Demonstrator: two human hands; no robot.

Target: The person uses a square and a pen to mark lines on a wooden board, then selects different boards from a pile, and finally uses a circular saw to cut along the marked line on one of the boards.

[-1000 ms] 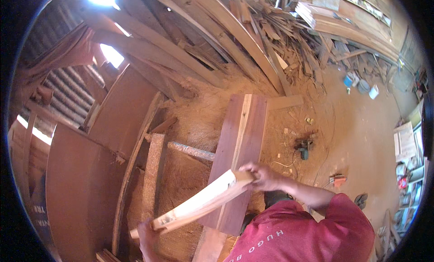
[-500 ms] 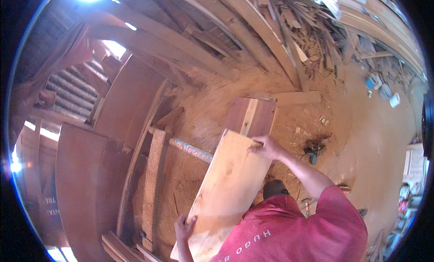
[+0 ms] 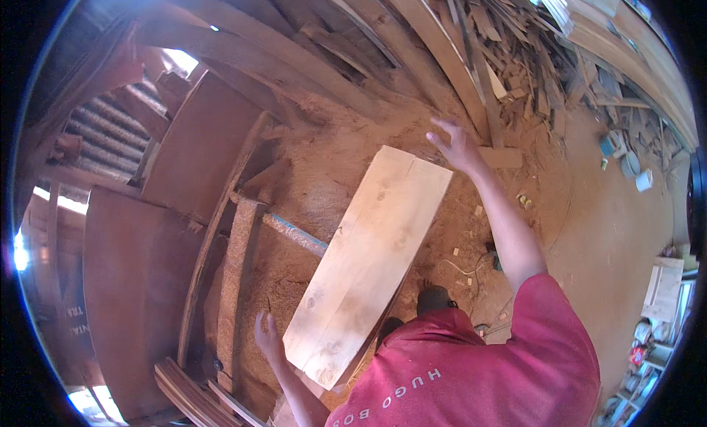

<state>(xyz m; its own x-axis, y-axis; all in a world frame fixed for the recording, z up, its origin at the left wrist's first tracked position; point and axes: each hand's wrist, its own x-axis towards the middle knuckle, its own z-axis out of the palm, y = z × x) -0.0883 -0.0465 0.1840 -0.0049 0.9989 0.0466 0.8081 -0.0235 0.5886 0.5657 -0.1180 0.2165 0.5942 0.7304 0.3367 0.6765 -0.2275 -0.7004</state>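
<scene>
A wide, pale wooden board (image 3: 372,261) lies slantwise in front of me, its far end pointing up and to the right. It covers nearly all of the darker board beneath it; only a thin edge shows along the right side. My right hand (image 3: 458,147) is raised just beyond the board's far right corner, fingers apart and holding nothing. Beside the near left corner, my left hand (image 3: 269,340) is off the wood, its fingers spread and bare.
A thick timber beam (image 3: 237,294) stands to the left, with a pale bar (image 3: 294,234) running from it toward the board. Large brown panels (image 3: 140,302) lean farther left. Scrap wood (image 3: 515,66) is heaped at the far right. A cord (image 3: 471,268) lies on the sawdust-covered ground.
The pale board has moved away from me and now lies over the dark board. Both hands have let go of it; the right has moved farther out, the left slightly left.
</scene>
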